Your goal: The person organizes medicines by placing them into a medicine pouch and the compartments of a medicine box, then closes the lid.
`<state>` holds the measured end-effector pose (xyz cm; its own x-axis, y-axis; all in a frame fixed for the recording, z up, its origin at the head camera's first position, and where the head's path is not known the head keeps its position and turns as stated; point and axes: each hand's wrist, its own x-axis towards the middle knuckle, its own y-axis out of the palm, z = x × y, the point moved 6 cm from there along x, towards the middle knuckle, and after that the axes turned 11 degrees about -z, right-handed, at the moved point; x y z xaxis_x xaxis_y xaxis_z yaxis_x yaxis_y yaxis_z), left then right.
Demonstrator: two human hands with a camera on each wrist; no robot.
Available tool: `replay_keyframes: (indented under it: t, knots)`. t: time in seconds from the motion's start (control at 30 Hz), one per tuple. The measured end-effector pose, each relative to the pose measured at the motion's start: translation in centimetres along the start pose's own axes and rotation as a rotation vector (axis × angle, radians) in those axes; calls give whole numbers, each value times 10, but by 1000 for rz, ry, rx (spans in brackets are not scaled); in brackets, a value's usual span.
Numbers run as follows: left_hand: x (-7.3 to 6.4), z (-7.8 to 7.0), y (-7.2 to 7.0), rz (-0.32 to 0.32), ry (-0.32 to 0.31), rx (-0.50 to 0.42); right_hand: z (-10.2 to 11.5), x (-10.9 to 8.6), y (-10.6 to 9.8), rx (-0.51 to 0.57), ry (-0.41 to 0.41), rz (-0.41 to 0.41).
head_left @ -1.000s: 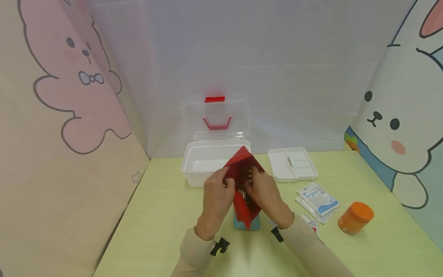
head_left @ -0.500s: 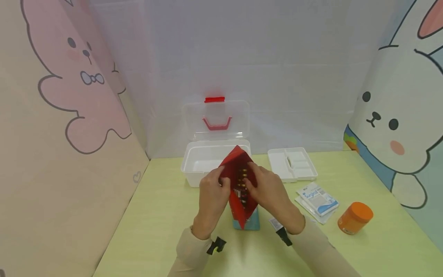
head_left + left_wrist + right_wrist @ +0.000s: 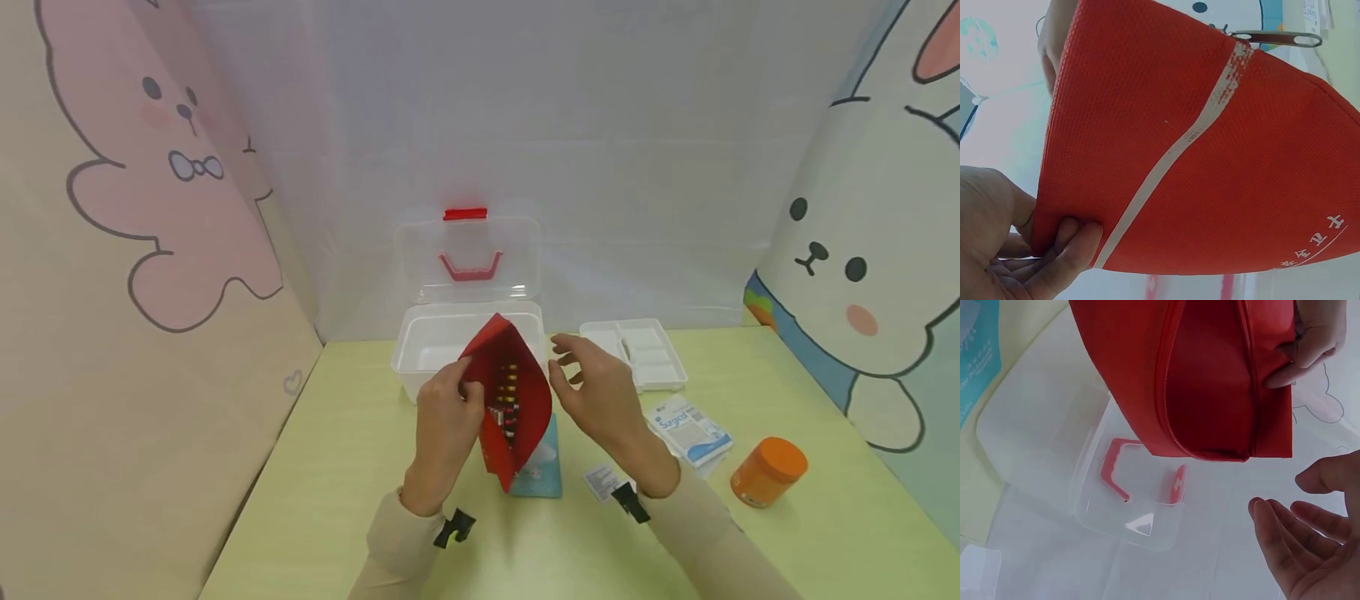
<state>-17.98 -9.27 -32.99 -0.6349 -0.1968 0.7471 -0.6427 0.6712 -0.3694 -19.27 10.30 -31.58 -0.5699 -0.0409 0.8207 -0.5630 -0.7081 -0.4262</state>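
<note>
A red zippered pouch [image 3: 528, 392] is held up off the table with its mouth gaping. My left hand [image 3: 447, 412] pinches its left edge between thumb and fingers; the left wrist view shows the grip at a corner of the red cloth [image 3: 1147, 125], near a white stripe. Inside the pouch, small yellow-banded items [image 3: 507, 383] sit in a row, too small to identify. My right hand [image 3: 600, 392] is apart from the pouch on its right, fingers loosely bent around nothing. In the right wrist view, that hand [image 3: 1310, 537] is likewise bare beside the unzipped opening.
Behind the pouch stands a white box [image 3: 420, 354] with its clear lid raised. A white divided tray [image 3: 660, 354], a Surgical packet [image 3: 690, 429], an orange jar [image 3: 770, 472] and a small printed packet [image 3: 602, 482] lie rightward. A teal packet [image 3: 543, 471] lies beneath the pouch.
My right hand has let go of the pouch's right edge and drawn away to the right. The pouch and left hand have shifted left, and the opening shows more of the inside.
</note>
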Motion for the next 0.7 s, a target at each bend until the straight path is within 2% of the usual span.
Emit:
replay_keyframes:
  t: [0.1, 0.2, 0.5, 0.7]
  knots:
    - [1, 4, -4, 5, -4, 7, -9, 0, -1, -8, 28, -22]
    - [2, 7, -8, 1, -8, 9, -22, -4, 4, -68, 85, 21]
    - [3, 19, -19, -5, -18, 45, -59, -28, 28, -282, 278, 312]
    - [2, 26, -22, -5, -29, 59, -73, -51, 51, -332, 352, 486]
